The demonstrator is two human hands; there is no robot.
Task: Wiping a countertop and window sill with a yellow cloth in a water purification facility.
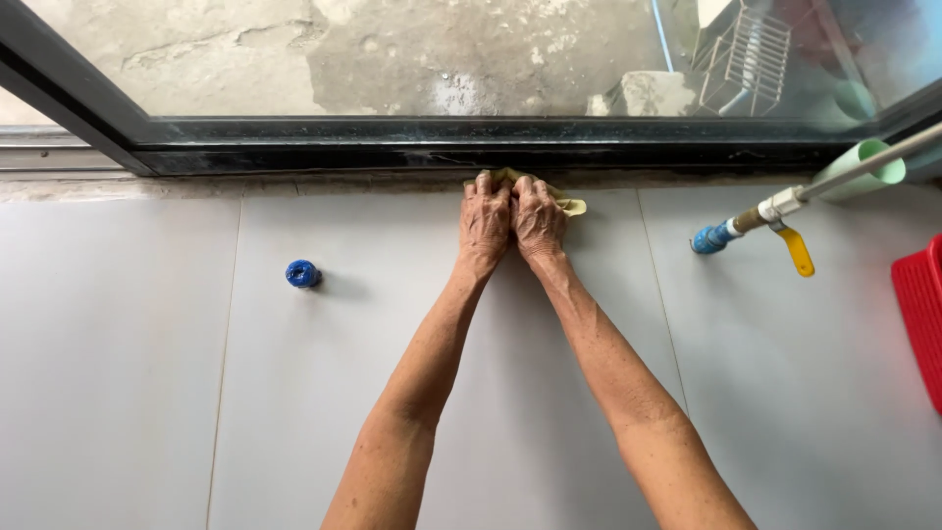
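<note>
At the far left, pale grey wall tiles (118, 373) fill the view, split by thin vertical grout lines, and a black window frame (442, 147) runs across the top with a rough concrete surface showing through the glass. Further right, a small blue cap (303, 274) sticks out of the tile face, well apart from the hands. Next comes the left hand (486, 224), its arm stretched straight out, palm pressed flat with fingers curled down over a yellow cloth (549, 192) that lies bunched along the joint where the tiles meet the bottom rail of the frame. The right hand (538, 222) lies just beside it, the 2 hands touching side by side, its fingers likewise bent down on the same cloth; only the cloth's upper edge above the knuckles and a corner poking out to the right of the right hand can be seen, the rest being hidden under the palms. Both hands bear on the cloth rather than lifting it. Well to the right, a white pipe (854, 173) slants down to a tap with a blue spout (708, 238) and a yellow lever handle (798, 251). A pale green tube end (863, 167) sits behind the pipe, and a red plastic object (922, 314) is cut off by the right edge.
</note>
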